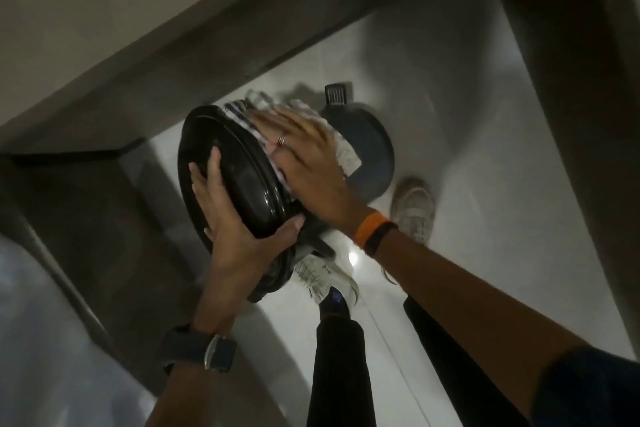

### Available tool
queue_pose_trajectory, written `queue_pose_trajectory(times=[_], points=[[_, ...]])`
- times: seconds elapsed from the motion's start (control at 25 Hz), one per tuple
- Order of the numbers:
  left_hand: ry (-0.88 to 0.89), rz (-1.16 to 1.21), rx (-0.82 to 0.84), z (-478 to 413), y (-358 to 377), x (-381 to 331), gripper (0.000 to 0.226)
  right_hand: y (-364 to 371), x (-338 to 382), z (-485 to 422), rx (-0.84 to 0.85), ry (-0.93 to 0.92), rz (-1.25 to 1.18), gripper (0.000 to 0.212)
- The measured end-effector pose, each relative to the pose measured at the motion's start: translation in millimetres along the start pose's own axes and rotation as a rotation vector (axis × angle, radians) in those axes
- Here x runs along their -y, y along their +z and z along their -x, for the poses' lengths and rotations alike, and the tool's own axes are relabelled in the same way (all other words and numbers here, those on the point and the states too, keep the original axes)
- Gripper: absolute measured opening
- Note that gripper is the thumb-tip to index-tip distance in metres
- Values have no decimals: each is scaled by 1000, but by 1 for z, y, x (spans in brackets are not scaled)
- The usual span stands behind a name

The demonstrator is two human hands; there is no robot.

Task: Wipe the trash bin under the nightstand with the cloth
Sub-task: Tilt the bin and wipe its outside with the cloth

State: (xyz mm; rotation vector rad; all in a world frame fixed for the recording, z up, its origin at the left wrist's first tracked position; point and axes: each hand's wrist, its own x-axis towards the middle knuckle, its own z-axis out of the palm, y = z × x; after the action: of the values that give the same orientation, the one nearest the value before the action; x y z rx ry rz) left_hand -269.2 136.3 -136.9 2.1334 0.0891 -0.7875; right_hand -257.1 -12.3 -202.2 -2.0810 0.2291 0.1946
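The trash bin [370, 156] is a round pedal bin with a dark grey-blue body and a glossy black lid [242, 170]. It is lifted off the floor and tilted on its side. My left hand [235, 218] grips the lid's rim, thumb underneath. My right hand [304, 163] lies flat on a white cloth with dark stripes [343, 149], pressing it against the bin's side. The bin's foot pedal [336, 94] sticks out at the far end. Most of the cloth is hidden under my palm.
A brown wooden nightstand [104, 204] stands at the left, with a bed edge [41, 340] at lower left. My two white sneakers [414, 206] and dark trouser legs [339, 367] are on the white tiled floor [485, 218] below the bin. A dark panel rises at the right.
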Motion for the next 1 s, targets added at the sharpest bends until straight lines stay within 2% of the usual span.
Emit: queue_pose_trajectory(times=[0.04,0.08,0.12,0.2,0.24,0.32,0.44,0.52,0.56,0.64,0.68,0.72,0.8,0.88,1.0], points=[[-3,-37,-18,2,3,-3,129,0,-8,10,-31,-29,-81,43],[-13,-62,-38,5,7,-5,130,-6,-26,13,-78,22,-105,41],[-12,-83,-60,9,15,-6,130,-14,-53,13,-132,168,-108,39],[22,-155,-76,14,31,-12,130,-36,-105,9,-232,591,-193,35],[26,-187,-73,12,38,-17,131,-43,-121,10,-263,691,-244,35],[-22,-212,-80,4,42,-24,134,-34,-113,18,-257,681,-261,38],[-9,-89,-99,-13,21,-16,132,1,-62,64,-251,407,-279,50],[-15,37,-78,-25,3,-5,131,9,-67,69,-283,282,-240,52],[-21,58,-52,-29,-1,-2,131,8,-82,59,-339,368,-230,51],[-1,57,-48,-36,-1,0,130,-8,-116,31,-465,782,-375,45],[2,53,-50,-38,0,-3,129,-16,-128,26,-485,905,-408,44],[-2,67,-57,-41,-1,-7,128,-19,-129,28,-464,901,-399,44],[-48,135,-82,-49,-5,-20,127,-1,-97,47,-408,714,-354,46],[-128,197,-107,-60,-10,-29,125,38,-41,77,-423,540,-443,55],[-181,255,-123,-73,-17,-31,118,65,-10,90,-485,475,-537,61]])
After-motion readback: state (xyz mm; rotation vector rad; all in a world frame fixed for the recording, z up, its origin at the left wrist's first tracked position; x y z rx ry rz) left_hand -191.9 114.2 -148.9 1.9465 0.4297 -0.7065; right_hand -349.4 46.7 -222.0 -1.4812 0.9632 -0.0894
